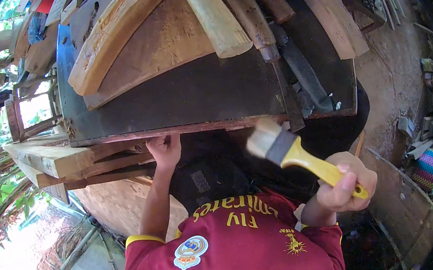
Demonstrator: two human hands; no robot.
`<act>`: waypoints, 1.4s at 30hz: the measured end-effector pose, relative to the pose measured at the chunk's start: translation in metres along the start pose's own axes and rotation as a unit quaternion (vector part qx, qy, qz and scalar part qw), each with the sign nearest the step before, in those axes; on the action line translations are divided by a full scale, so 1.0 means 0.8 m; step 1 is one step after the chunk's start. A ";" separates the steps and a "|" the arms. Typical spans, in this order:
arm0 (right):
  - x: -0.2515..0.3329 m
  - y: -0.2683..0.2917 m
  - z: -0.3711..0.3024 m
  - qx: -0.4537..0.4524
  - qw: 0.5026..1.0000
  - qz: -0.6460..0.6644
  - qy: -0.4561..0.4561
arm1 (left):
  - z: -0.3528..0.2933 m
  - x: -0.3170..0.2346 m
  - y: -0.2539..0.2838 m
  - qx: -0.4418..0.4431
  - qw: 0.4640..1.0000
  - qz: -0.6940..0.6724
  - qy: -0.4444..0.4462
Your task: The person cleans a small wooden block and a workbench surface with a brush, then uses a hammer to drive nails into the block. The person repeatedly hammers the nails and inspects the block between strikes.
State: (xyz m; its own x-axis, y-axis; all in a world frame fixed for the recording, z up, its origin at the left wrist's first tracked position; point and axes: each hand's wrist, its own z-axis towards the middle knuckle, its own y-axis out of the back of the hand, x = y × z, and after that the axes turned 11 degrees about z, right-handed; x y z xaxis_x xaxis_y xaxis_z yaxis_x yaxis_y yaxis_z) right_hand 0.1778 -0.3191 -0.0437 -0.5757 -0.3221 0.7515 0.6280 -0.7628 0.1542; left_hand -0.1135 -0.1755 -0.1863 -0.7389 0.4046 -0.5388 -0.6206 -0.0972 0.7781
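My right hand [347, 183] is closed around the yellow handle of a flat paintbrush [308, 163], held in the air off the table's near edge. Its pale bristles point left, and a dark band joins them to the handle. My left hand [165, 149] is raised against the near edge of the dark tabletop [205, 94], its fingers curled; the edge partly hides what they grip. On the tabletop, close to the brush, lies a wooden-handled tool [249, 20] with a long flat blade. A dark, flat metal strip [307, 76] lies to its right.
A curved wooden piece [119, 30] rests on a broad board [166, 37] at the table's left. A pale wooden rod [213, 16] and a wood block [334, 21] lie farther back. Stacked planks [60, 161] jut out below left. A colourful woven item [428, 169] stands far right.
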 end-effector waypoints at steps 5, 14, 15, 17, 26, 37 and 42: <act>-0.012 0.001 0.001 -0.048 0.991 0.122 0.030 | -0.003 0.004 -0.004 0.007 0.999 -0.044 0.018; -0.022 -0.004 0.002 -0.049 0.998 0.016 0.045 | -0.002 -0.001 0.000 0.024 0.998 -0.034 0.053; -0.020 -0.002 0.001 -0.057 0.997 0.005 0.048 | -0.004 0.000 0.000 0.027 0.998 -0.030 0.056; -0.015 0.000 0.001 -0.072 0.996 -0.014 0.053 | -0.005 0.000 0.000 0.033 0.997 -0.023 0.061; -0.010 -0.022 0.024 -0.088 0.980 0.045 0.175 | 0.003 -0.007 -0.001 0.004 0.999 -0.033 0.025; -0.013 -0.084 0.049 0.088 0.990 -0.043 0.105 | 0.002 0.000 -0.004 -0.018 0.997 -0.064 0.026; 0.007 -0.057 0.032 0.063 0.993 -0.088 0.053 | 0.004 -0.005 -0.004 -0.024 0.996 -0.077 0.047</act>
State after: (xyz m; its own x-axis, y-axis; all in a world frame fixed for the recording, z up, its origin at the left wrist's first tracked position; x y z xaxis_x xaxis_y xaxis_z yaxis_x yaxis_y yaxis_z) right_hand 0.1597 -0.2719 -0.0299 -0.7304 -0.2516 0.6350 0.5692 -0.7380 0.3623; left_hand -0.1077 -0.1741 -0.1854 -0.6544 0.3323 -0.6792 -0.7380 -0.0852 0.6693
